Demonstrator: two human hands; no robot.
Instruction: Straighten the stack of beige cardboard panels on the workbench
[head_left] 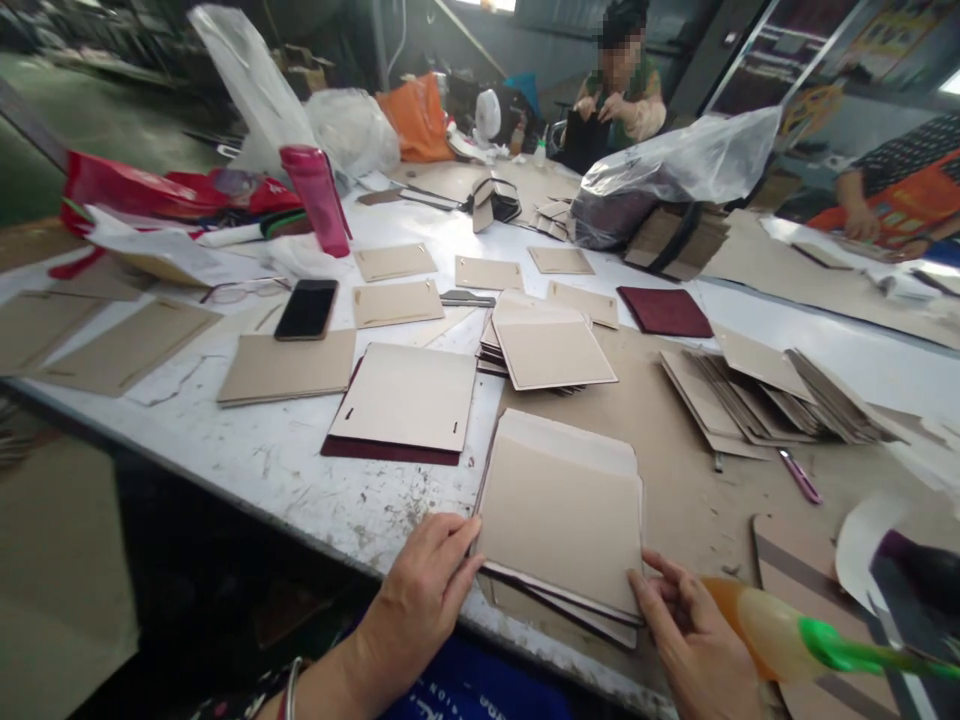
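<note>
A small stack of beige board panels (562, 510) with dark edges lies in front of me near the table's front edge. My left hand (424, 575) grips the stack's left edge, fingers and thumb pressed together there. At the lower right edge, my right hand (690, 620) holds the top panel between thumb and fingers. Just beyond sits another pile of similar panels (555, 350). To the left, a beige panel with two small slots (412, 395) rests on a dark red piece (390, 455). A bottle with a green nozzle (780, 630) lies beside my right hand.
A phone (306, 308) rests on boards (285, 365) at left, near a pink bottle (316, 200). At right are leaning panels (772, 395), a pink cutter (799, 476) and a dark red piece (664, 312). A co-worker (622, 90) sits at the far side.
</note>
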